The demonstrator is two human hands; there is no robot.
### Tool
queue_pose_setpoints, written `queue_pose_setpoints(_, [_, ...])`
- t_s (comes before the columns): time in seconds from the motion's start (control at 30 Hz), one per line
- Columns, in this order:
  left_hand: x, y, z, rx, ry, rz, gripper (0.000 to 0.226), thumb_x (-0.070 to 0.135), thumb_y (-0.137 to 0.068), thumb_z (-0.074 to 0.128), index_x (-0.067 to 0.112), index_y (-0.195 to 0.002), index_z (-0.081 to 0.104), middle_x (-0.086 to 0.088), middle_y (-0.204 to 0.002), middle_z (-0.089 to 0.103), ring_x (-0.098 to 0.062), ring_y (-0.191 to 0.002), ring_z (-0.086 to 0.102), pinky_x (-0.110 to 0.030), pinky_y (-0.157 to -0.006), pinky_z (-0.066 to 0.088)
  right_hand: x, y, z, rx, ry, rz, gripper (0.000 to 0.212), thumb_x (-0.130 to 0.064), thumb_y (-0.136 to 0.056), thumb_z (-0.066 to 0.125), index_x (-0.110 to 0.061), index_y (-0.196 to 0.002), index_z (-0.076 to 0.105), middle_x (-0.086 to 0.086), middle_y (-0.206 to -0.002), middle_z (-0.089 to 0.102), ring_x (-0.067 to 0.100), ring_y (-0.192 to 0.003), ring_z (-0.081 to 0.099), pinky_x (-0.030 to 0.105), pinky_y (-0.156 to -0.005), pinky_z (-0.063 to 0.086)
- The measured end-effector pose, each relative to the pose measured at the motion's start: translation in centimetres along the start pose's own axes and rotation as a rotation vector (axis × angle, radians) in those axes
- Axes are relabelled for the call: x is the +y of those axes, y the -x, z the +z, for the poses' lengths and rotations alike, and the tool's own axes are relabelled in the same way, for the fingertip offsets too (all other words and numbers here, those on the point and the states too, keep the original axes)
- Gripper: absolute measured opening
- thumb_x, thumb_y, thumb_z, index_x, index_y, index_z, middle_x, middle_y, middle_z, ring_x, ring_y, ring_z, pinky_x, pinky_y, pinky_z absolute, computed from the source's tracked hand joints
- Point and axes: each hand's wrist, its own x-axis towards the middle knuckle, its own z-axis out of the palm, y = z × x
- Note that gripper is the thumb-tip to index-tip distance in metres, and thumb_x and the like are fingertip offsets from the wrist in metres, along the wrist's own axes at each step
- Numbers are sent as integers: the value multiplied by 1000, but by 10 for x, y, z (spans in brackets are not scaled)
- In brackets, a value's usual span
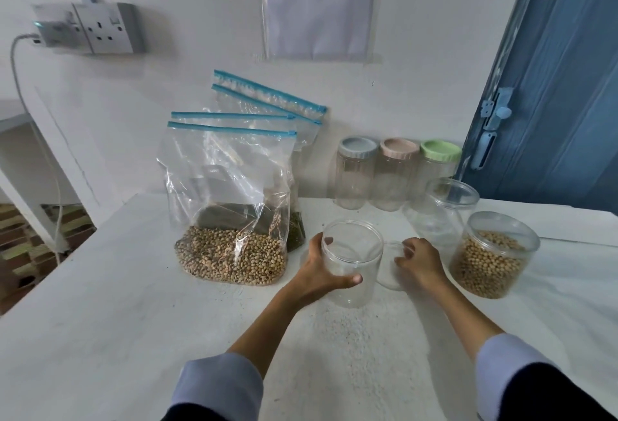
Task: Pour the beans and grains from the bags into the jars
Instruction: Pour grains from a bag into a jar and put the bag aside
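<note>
An empty clear jar (352,273) stands open at the table's middle, and my left hand (319,270) grips its left side with the thumb across the front. My right hand (419,261) has its fingers curled on a clear lid (389,278) lying just right of that jar. A zip bag of tan beans (230,253) stands to the left, with a bag of green grains (296,228) behind it. To the right sits a clear jar (491,256) mostly full of tan beans, and behind it another empty open jar (446,209).
Three empty lidded jars line the back wall: blue lid (358,148), pink lid (399,148), green lid (440,152). A further zip bag (267,99) leans on the wall. A blue door (561,86) is at right. The white table (133,320) drops off at left.
</note>
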Motion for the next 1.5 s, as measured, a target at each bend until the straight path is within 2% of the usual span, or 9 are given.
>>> queue_pose_setpoints(0.2, [25,3,-38,-270,-247,-222,116,32,-72,81,17,-149,-4,-7,-157,0,-34,-143,13,-49,-116,24,-21,-28,-7,-43,94,-113,29,7,-73,63,-10,-95,72,10,-114,61,31,-115,50,31,-89,40])
queue_pose_setpoints(0.43, [87,-8,-110,-383,-357,-292,59,21,-91,59,8,-141,32,-16,-136,50,-29,-118,56,-39,-97,47,-141,-56,-29,-49,-223,-331,25,6,-84,53,-4,-97,72,12,-104,70,19,-92,60,21,-77,40])
queue_pose_setpoints(0.67, [127,-33,-162,-125,-334,-171,29,11,-92,58,10,-121,55,-9,-114,67,-26,-96,67,-33,-87,51,-237,-70,-20,-97,-178,-565,22,0,-88,55,-4,-106,68,7,-108,65,17,-97,58,20,-81,43])
queue_pose_setpoints(0.8, [130,-54,-169,264,-291,4,17,12,-93,56,3,-105,64,-13,-99,71,-17,-71,65,-23,-64,50,-262,-84,-7,-128,-180,-532,24,-1,-90,52,-3,-112,63,6,-108,61,18,-102,56,20,-85,41])
queue_pose_setpoints(0.9, [129,-76,-172,521,-357,127,16,12,-92,58,1,-99,68,-11,-91,70,-11,-62,58,-9,-48,43,-271,-94,6,-201,-19,-529,17,-3,-92,44,-14,-80,48,-2,-81,47,15,-83,47,23,-72,38])
queue_pose_setpoints(0.97, [126,-92,-173,608,-494,161,17,12,-92,57,3,-102,68,-11,-97,70,-13,-69,59,-9,-59,48,-275,-99,13,-237,91,-521,16,-4,-94,43,-15,-84,48,1,-87,49,21,-92,49,25,-75,34])
queue_pose_setpoints(1.07, [120,-111,-173,669,-784,79,22,18,-94,55,10,-113,63,-6,-115,64,-20,-98,60,-32,-88,51,-278,-103,19,-230,67,-506,36,-8,-97,46,-4,-133,45,13,-130,51,26,-118,50,28,-95,41])
queue_pose_setpoints(1.27, [129,-122,-177,563,-898,101,32,20,-94,56,15,-126,57,-3,-130,57,-22,-119,50,-37,-100,45,-282,-100,16,-141,-298,-558,18,0,-89,59,1,-106,62,17,-107,65,26,-98,61,28,-92,48])
queue_pose_setpoints(1.5, [136,-119,-178,585,-877,121,20,13,-94,53,5,-103,68,-12,-102,68,-28,-97,60,-37,-84,50,-283,-94,10,-164,-440,-574,23,2,-81,67,0,-102,56,9,-93,61,19,-85,58,32,-85,52])
